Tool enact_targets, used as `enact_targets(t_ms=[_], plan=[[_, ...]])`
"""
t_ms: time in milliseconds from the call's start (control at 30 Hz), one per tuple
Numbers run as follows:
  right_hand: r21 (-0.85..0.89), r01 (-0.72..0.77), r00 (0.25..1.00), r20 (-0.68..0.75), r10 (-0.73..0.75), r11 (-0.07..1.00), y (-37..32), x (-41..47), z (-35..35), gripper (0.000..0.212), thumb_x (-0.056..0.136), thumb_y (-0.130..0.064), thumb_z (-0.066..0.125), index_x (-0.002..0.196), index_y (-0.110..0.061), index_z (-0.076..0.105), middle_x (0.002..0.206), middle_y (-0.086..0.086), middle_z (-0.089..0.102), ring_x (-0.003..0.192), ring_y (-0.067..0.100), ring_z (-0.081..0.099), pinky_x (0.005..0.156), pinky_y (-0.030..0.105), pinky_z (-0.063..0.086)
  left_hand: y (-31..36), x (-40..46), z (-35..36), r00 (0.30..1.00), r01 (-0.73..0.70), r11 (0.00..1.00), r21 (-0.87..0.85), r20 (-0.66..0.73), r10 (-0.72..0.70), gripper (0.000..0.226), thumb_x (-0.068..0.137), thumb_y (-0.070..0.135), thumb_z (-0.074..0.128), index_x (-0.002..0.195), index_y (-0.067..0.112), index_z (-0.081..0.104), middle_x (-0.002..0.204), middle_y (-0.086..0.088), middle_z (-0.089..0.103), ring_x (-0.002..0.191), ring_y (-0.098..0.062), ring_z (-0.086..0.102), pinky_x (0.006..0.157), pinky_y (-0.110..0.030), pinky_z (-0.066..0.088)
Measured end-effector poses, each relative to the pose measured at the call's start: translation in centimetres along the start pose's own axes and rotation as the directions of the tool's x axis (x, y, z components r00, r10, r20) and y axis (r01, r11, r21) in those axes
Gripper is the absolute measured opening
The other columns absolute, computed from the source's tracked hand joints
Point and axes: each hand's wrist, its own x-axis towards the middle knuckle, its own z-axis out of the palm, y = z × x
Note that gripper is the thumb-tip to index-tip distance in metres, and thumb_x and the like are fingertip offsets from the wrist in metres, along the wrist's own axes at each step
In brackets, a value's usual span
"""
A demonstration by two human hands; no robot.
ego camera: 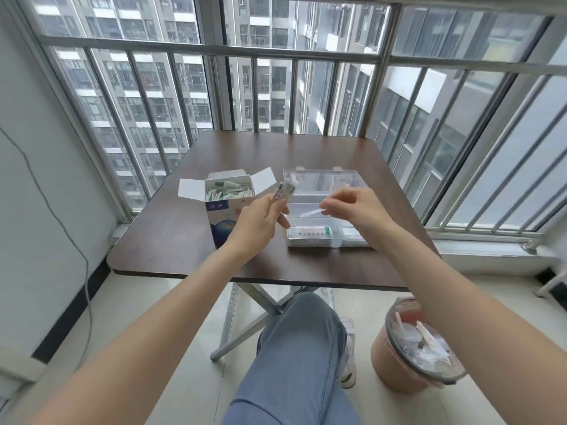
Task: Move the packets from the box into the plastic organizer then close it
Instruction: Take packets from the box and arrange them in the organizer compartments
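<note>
A dark brown table [171, 228] is standing by the barred window, carrying two things side by side: an opened cardboard box [225, 207] with packets inside, sitting left, and a clear plastic organizer [325, 210], lying open to its right.
</note>
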Motion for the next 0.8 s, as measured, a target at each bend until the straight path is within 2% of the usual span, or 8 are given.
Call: enact_targets(t_ms=[100, 233, 433, 500, 600, 700, 733, 800], plan=[[-0.249, 0.012, 0.997, 0.081, 0.008, 0.968, 0.7, 0.5, 0.4, 0.014, 0.078, 0.006, 0.069, 0.087, -0.005, 0.066, 0.082, 0.011, 0.066, 0.069, 0.009, 0.064, 0.070, 0.014, 0.053, 0.1, 0.1, 0.4, 1.000, -0.019, 0.998, 0.060, -0.015, 0.020, 0.031, 0.102, 0.030, 0.036, 0.090, 0.010, 0.057, 0.083, 0.004, 0.070, 0.047, -0.009, 0.053, 0.053, -0.011, 0.040], [-0.441, 0.060, 0.996, 0.090, -0.022, 0.896, 1.5, 0.9, 1.2, 0.017, 0.076, 0.000, 0.072, 0.076, -0.016, 0.068, 0.081, 0.009, 0.068, 0.077, 0.017, 0.065, 0.081, 0.032, 0.054, 0.3, 0.2, 0.7, 1.000, -0.011, 0.997, 0.073, -0.001, 0.011, 0.030, 0.102, 0.031, 0.036, 0.094, 0.010, 0.057, 0.092, 0.002, 0.069, 0.050, -0.013, 0.057, 0.053, -0.007, 0.039], [-0.618, 0.169, 0.986, 0.107, -0.131, 0.768, 1.8, 0.4, 2.4, 0.009, 0.077, -0.003, 0.070, 0.085, -0.007, 0.073, 0.084, 0.006, 0.069, 0.076, 0.010, 0.057, 0.064, 0.004, 0.037, 0.5, 0.1, 0.7, 0.999, 0.007, 0.993, 0.117, 0.045, -0.012, 0.027, 0.102, 0.030, 0.036, 0.090, 0.013, 0.053, 0.093, 0.000, 0.069, 0.052, -0.015, 0.057, 0.052, -0.005, 0.039], [-0.658, 0.186, 0.982, 0.115, -0.147, 0.730, 2.0, 0.3, 2.7, 0.010, 0.078, -0.005, 0.068, 0.086, -0.009, 0.073, 0.085, 0.004, 0.069, 0.079, 0.011, 0.058, 0.068, 0.011, 0.040, 0.5, 0.1, 0.8, 0.999, 0.008, 0.994, 0.112, 0.049, -0.013, 0.027, 0.102, 0.029, 0.037, 0.089, 0.013, 0.053, 0.092, 0.000, 0.069, 0.051, -0.014, 0.057, 0.052, -0.005, 0.039], [-0.758, 0.189, 0.980, 0.105, -0.169, 0.625, 2.5, 0.4, 2.9, 0.009, 0.080, -0.014, 0.069, 0.089, -0.014, 0.074, 0.081, -0.003, 0.055, 0.094, 0.019, 0.053, 0.080, 0.029, 0.041, 0.3, 0.2, 0.9, 0.998, 0.017, 0.997, 0.079, 0.065, -0.022, 0.026, 0.101, 0.029, 0.039, 0.092, 0.012, 0.056, 0.088, 0.001, 0.070, 0.050, -0.013, 0.057, 0.052, -0.009, 0.040], [-0.816, 0.192, 0.977, 0.107, -0.184, 0.545, 2.4, 0.4, 2.9, 0.014, 0.083, -0.022, 0.070, 0.095, -0.016, 0.074, 0.092, 0.002, 0.059, 0.099, 0.019, 0.049, 0.083, 0.030, 0.040, 0.2, 0.3, 0.8, 0.996, 0.054, 0.997, -0.053, 0.073, -0.050, 0.020, 0.099, 0.025, 0.045, 0.095, 0.011, 0.059, 0.075, 0.003, 0.069, 0.043, -0.009, 0.049, 0.051, -0.019, 0.040], [-0.781, 0.191, 0.977, 0.096, -0.189, 0.594, 2.1, 0.4, 2.8, 0.016, 0.083, -0.023, 0.069, 0.096, -0.016, 0.074, 0.092, 0.000, 0.060, 0.093, 0.015, 0.051, 0.079, 0.025, 0.039, 0.2, 0.3, 0.7, 0.995, 0.072, 0.989, -0.128, 0.081, -0.062, 0.017, 0.098, 0.023, 0.048, 0.096, 0.011, 0.059, 0.071, 0.002, 0.068, 0.041, -0.009, 0.046, 0.049, -0.018, 0.038], [-0.486, 0.143, 0.990, 0.057, -0.132, 0.862, 0.6, 0.1, 2.3, 0.018, 0.085, -0.024, 0.068, 0.100, -0.015, 0.072, 0.086, -0.007, 0.063, 0.075, 0.003, 0.055, 0.068, 0.017, 0.041, 0.5, 0.1, 0.4, 0.990, 0.108, 0.950, -0.294, 0.120, -0.075, 0.011, 0.097, 0.018, 0.052, 0.100, 0.010, 0.059, 0.065, 0.000, 0.066, 0.040, -0.008, 0.040, 0.044, -0.016, 0.034]])
